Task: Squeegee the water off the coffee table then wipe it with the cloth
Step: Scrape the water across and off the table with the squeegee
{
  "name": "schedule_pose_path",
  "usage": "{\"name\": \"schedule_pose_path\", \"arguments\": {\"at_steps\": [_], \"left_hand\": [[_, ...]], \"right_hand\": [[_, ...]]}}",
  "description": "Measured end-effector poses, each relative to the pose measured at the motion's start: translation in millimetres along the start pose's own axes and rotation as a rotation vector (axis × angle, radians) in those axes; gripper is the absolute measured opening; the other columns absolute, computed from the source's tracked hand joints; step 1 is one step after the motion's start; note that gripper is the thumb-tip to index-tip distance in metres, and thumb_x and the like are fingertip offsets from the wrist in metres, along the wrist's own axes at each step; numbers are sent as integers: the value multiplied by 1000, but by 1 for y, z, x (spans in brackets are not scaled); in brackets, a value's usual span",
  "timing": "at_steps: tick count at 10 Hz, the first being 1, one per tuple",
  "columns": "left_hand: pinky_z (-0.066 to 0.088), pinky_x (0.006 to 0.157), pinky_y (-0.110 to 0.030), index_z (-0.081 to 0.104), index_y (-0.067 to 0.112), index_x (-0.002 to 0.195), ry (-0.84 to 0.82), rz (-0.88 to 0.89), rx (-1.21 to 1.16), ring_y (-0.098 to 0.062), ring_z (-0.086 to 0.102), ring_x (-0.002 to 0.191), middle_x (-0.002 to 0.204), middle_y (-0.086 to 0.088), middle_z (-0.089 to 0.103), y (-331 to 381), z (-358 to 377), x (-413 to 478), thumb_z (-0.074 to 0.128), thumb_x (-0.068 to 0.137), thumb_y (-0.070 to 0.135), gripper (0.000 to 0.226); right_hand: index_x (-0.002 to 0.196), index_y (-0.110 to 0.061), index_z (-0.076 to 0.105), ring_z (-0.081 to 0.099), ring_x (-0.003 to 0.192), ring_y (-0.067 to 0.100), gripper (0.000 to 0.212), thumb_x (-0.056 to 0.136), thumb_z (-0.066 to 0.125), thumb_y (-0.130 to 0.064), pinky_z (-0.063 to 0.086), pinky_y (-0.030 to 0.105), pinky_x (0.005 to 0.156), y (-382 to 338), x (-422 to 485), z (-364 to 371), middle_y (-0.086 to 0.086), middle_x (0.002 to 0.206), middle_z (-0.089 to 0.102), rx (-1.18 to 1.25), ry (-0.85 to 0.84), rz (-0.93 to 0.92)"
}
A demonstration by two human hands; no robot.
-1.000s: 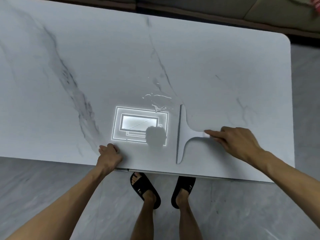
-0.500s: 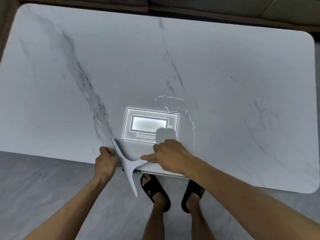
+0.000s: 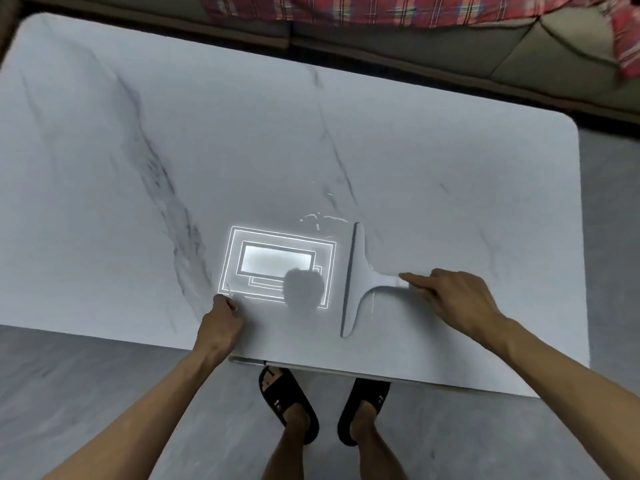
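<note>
The white marble coffee table (image 3: 138, 188) fills the view. A white squeegee (image 3: 355, 271) lies flat on it, right of the bright lamp reflection, with its blade running front to back. My right hand (image 3: 457, 299) holds the squeegee's handle from the right, index finger stretched along it. Thin streaks of water (image 3: 322, 218) glisten just left of the blade's far end. My left hand (image 3: 221, 323) rests on the table near the front edge with its fingers curled and nothing in it. No cloth shows on the table.
A grey-green sofa (image 3: 519, 53) runs along the table's far side, with red plaid fabric (image 3: 346, 8) lying on it. My feet in black sandals (image 3: 287, 403) stand on the grey floor at the table's front edge.
Half a second ago the squeegee hung over the front edge beside my left hand. It now lies back on the table further right. My left hand has moved from the edge onto the top.
</note>
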State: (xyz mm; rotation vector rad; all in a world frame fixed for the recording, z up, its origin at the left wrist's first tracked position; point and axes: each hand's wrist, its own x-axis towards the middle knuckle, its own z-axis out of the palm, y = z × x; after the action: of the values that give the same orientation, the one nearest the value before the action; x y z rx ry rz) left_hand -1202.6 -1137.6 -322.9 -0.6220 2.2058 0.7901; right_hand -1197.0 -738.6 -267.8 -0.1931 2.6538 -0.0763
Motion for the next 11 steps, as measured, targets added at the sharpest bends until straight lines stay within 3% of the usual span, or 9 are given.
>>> {"name": "schedule_pose_path", "arguments": {"at_steps": [2,4,6,7,8,9,10,11], "left_hand": [[39,54,-31,41,12,105,12,44,-50,-23,54,67,77,-6,56,34,-11,5,46,90,11,15],[40,56,-31,42,13,104,7,75,-124,-25,57,72,84,-8,60,80,-24,17,47,91,11,14],[31,53,-29,40,17,81,93,60,-214,-20,41,63,72,-2,48,137,-13,38,48,85,12,10],[40,64,-34,44,13,76,174,84,-192,-27,45,77,83,-7,46,164,4,66,50,86,7,13],[47,86,-42,54,4,99,133,69,-113,-35,51,103,115,-17,48,174,15,82,54,86,3,14],[43,98,-46,49,0,123,82,-65,-42,-38,46,122,138,-19,38,186,20,105,55,87,8,37],[42,100,-48,46,1,127,38,-68,96,-37,45,124,139,-21,37,190,22,114,55,86,11,43],[45,99,-52,40,-7,133,-10,-198,32,-44,48,123,133,-30,41,201,18,124,44,88,-4,46]], "right_hand": [[129,-53,50,61,65,17,35,99,34,-46,41,28,51,24,-19,-39,-12,74,57,-41,101,44],[128,-52,46,55,71,17,34,100,27,-51,37,29,58,-5,63,-78,-10,74,55,143,127,119],[117,-21,47,53,74,31,22,102,32,-30,39,34,62,-27,194,-120,6,86,62,367,117,60],[106,-18,42,49,81,37,11,97,36,-17,34,33,68,-21,285,-149,13,97,61,344,121,42],[104,-17,42,48,88,39,11,95,37,-14,33,34,70,-16,335,-164,16,104,61,289,130,47],[111,-21,45,47,89,36,18,96,37,-15,37,35,73,-10,383,-173,14,102,57,280,117,44],[117,-20,45,46,87,35,25,96,35,-12,41,37,75,-6,394,-172,15,102,58,275,121,29],[135,-18,42,56,99,42,39,98,34,-11,48,43,83,6,373,-162,19,112,64,222,137,-18]]}}
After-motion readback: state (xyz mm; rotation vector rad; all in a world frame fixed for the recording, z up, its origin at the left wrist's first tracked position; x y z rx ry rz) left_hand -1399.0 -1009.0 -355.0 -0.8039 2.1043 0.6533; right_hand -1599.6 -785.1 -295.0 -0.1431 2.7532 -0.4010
